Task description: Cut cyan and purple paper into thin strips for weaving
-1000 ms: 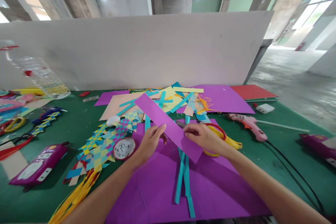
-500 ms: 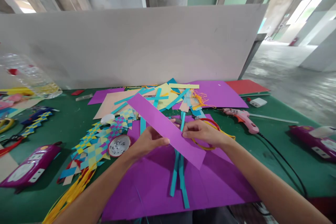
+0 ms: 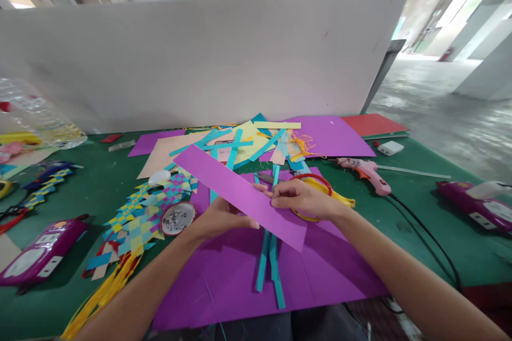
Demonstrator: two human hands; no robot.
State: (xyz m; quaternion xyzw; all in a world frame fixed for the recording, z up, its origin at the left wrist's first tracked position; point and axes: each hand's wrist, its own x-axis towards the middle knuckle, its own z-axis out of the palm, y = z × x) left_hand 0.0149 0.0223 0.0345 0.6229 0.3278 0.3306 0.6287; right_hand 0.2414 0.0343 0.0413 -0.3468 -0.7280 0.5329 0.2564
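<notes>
A wide purple paper strip [image 3: 244,194] is held slanting in front of me, its upper end to the left. My left hand [image 3: 228,216] grips its lower edge, thumb in front and fingers behind it. With thumb and fingertips, my right hand [image 3: 298,198] pinches the strip's upper edge, right of its middle. Beneath lie narrow teal paper strips [image 3: 263,266] on a large purple sheet [image 3: 332,277]. Scissors with red and yellow handles [image 3: 320,184] lie behind my right hand, partly covered by it.
A pink glue gun [image 3: 366,170] with a black cord lies right. Left are a dish of small beads [image 3: 178,218], woven paper pieces [image 3: 140,213], yellow tassels [image 3: 106,293] and a purple device [image 3: 44,253]. Coloured paper scraps [image 3: 248,141] lie before a white panel [image 3: 200,64].
The view has shifted slightly. The purple strip has turned a little flatter, with its left end extending farther left. Both hands still hold it.
</notes>
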